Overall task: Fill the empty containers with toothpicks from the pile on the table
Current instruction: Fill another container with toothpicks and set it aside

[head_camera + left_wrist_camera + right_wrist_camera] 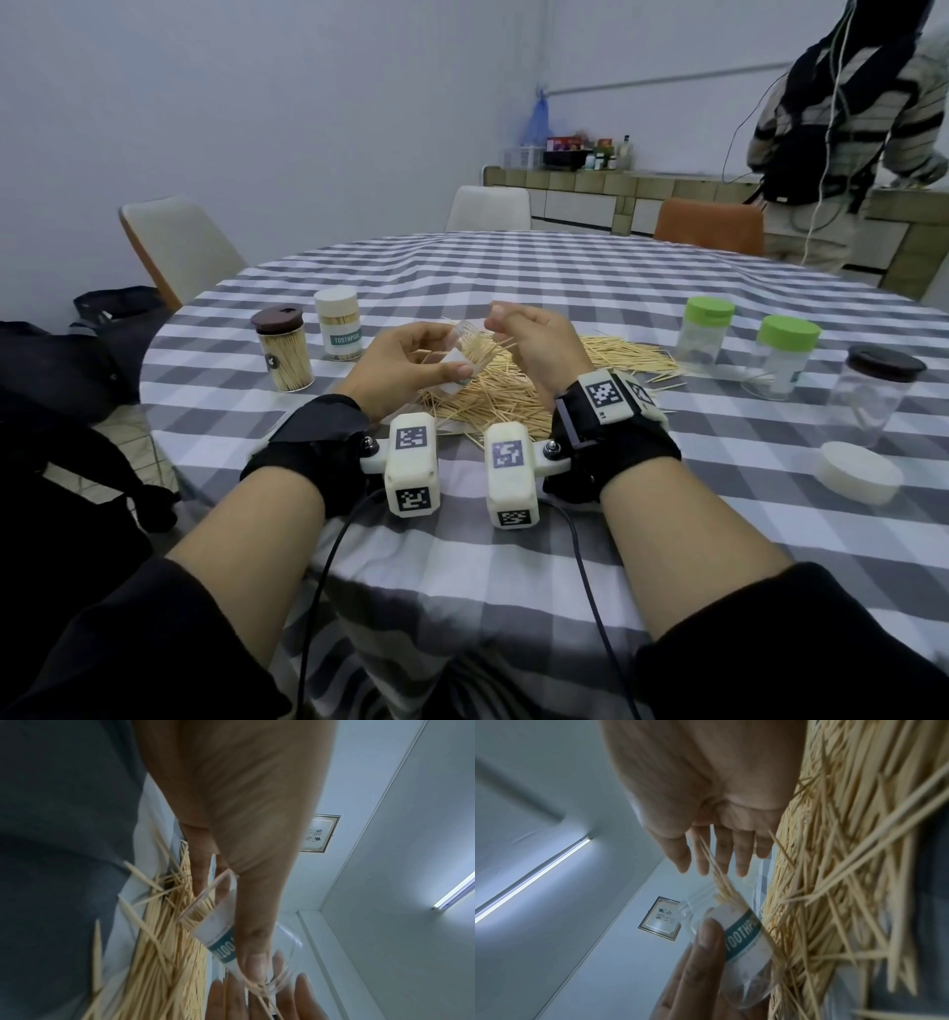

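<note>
A clear jar [464, 357] with a teal TOOTHPICK label lies tilted in my left hand [418, 352], thumb and fingers curled round it, above the pile of toothpicks [506, 398] on the checked tablecloth. Some toothpicks stick out of the jar's open mouth. My right hand [531, 342] is just right of that mouth, apart from the jar. In the right wrist view its fingers [718, 852] are fairly straight, with toothpicks pointing at them from the jar [741, 931]. The left wrist view shows the jar [218, 929] under my thumb and the pile [164, 953] beside it.
Two filled jars stand at the left, one brown-lidded [282, 354], one white-lidded [339, 329]. At the right are two empty green-lidded jars [703, 331] [783, 357], a dark-lidded clear jar [873, 398] and a loose white lid [857, 470]. Chairs ring the table; a person [847, 128] stands back right.
</note>
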